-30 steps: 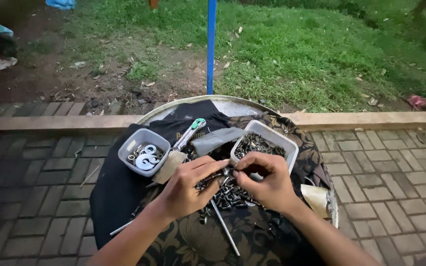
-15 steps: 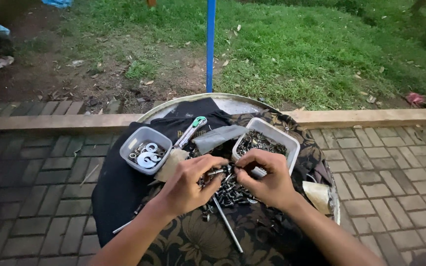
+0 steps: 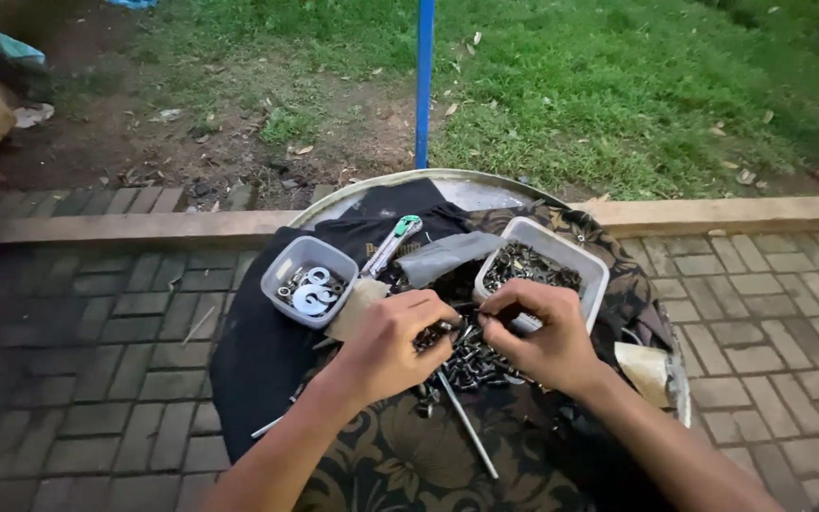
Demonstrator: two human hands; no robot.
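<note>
left hand (image 3: 392, 343): closing its fingertips on a small dark screw, just above the screw pile (image 3: 471, 358).
right hand (image 3: 535, 334): pinching the same small piece from the right, fingertips nearly meeting the left's.
doing it well: judging by the clutter, keeping the pinch low over the pile is looking safest.
near things: long rod (image 3: 466, 424) lying near; right tub (image 3: 544, 265) of screws far right; left tub (image 3: 309, 281) of washers far left.
surface: round table (image 3: 471, 190) wearing dark cloths.
surroundings: brick paving (image 3: 78, 322), grass (image 3: 618, 85), blue pole (image 3: 425, 81) beyond.

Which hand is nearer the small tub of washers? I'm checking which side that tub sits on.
Left. The left hand lies just right of the tub of washers; the right hand is farther right, beside the tub of screws.
</note>
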